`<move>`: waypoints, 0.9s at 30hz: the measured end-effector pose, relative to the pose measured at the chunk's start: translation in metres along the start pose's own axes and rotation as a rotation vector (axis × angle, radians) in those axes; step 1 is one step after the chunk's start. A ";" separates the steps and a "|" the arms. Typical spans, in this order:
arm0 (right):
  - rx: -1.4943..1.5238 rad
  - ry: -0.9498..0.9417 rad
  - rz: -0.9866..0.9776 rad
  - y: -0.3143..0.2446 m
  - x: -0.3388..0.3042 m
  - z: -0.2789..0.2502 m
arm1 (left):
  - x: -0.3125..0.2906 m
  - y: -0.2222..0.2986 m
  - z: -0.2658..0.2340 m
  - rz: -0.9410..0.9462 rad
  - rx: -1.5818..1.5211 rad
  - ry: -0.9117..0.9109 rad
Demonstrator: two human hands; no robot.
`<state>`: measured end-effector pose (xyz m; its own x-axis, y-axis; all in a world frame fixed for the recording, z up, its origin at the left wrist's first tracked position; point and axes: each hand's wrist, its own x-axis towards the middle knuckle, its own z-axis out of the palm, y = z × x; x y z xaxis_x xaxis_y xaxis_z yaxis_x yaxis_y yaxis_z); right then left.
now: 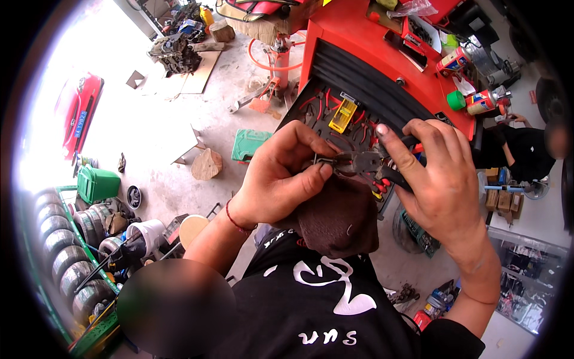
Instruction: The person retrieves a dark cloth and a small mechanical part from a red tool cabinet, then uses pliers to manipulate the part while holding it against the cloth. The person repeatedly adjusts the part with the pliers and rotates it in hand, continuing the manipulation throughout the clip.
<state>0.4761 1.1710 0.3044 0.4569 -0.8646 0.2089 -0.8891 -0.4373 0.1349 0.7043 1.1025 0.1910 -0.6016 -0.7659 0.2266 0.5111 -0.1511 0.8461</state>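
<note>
My right hand [439, 167] is wrapped around the dark handles of a pair of pliers [366, 162], whose jaws point left. Thumb and forefinger of my left hand [281, 170] pinch a small dark metal piece [323, 160] at the tips of the jaws. Its exact kind is too small to make out. Directly below both hands is dark brown fabric [338, 224], in front of my black shirt. Beyond them, an open drawer [308, 110] holds several red-handled pliers and a yellow plastic case [343, 115].
A red tool cabinet [353, 30] carries spray cans [453, 61] and a green cap [455, 100]. Left on the floor are a green case [251, 145], wood stump [207, 164], green bin [98, 183] and racked tires [64, 261]. Another person [526, 149] is at the right.
</note>
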 end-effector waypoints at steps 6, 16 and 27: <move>-0.045 -0.010 -0.016 0.002 0.002 0.006 | 0.000 -0.002 -0.001 0.009 0.084 0.001; -0.099 -0.040 -0.041 0.004 0.008 0.003 | 0.007 0.004 -0.006 -0.062 -0.046 -0.069; -0.026 -0.068 -0.046 0.004 0.010 0.010 | 0.005 -0.006 -0.012 -0.073 -0.053 -0.019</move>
<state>0.4769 1.1588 0.2975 0.4940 -0.8588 0.1356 -0.8657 -0.4715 0.1681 0.7051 1.0918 0.1810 -0.6499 -0.7395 0.1753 0.4973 -0.2394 0.8339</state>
